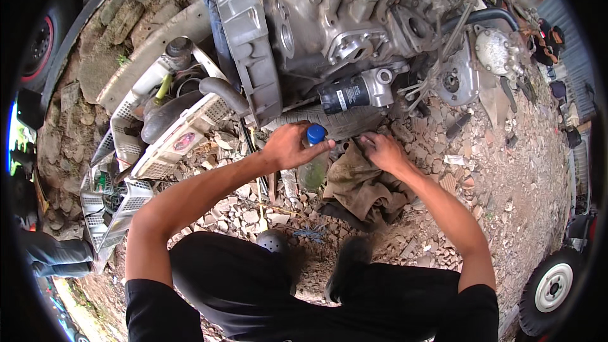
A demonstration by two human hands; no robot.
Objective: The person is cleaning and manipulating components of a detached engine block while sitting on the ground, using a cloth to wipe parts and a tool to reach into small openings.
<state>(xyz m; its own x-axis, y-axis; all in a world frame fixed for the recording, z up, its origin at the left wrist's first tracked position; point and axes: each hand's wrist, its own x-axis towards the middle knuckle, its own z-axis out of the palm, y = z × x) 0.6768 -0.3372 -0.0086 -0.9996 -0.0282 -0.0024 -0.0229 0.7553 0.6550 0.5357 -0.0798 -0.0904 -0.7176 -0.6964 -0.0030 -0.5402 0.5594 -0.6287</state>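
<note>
1. left hand (288, 145) wrapped around neck of plastic bottle (314, 163), fingers just under blue cap (316, 133); cap seated on the neck, not off.
2. right hand (382, 151) pressed down on brown rag (361, 183), fingers curled into the cloth at its top edge; looks like a grip on the rag, not fully clear.
3. bottle standing upright on rubble ground (500, 183), just left of rag, below the engine block (335, 19); lower part touching or just beside the cloth.
4. progress judged: early. bottle grabbed but unopened, nothing poured, rag bunched and lying flat on ground, not lifted to engine.
5. left to do, as judged: cap off, liquid onto rag or part, wiping.
6. bottle look: clear, greenish tint, dirty surface, liquid level hard to read; small, round, blue screw cap.
7. nearby: black cylindrical filter (345, 95) on the engine right above hands; white plastic crates (171, 133) with hoses at left; white wheel (550, 288) at lower right.
</note>
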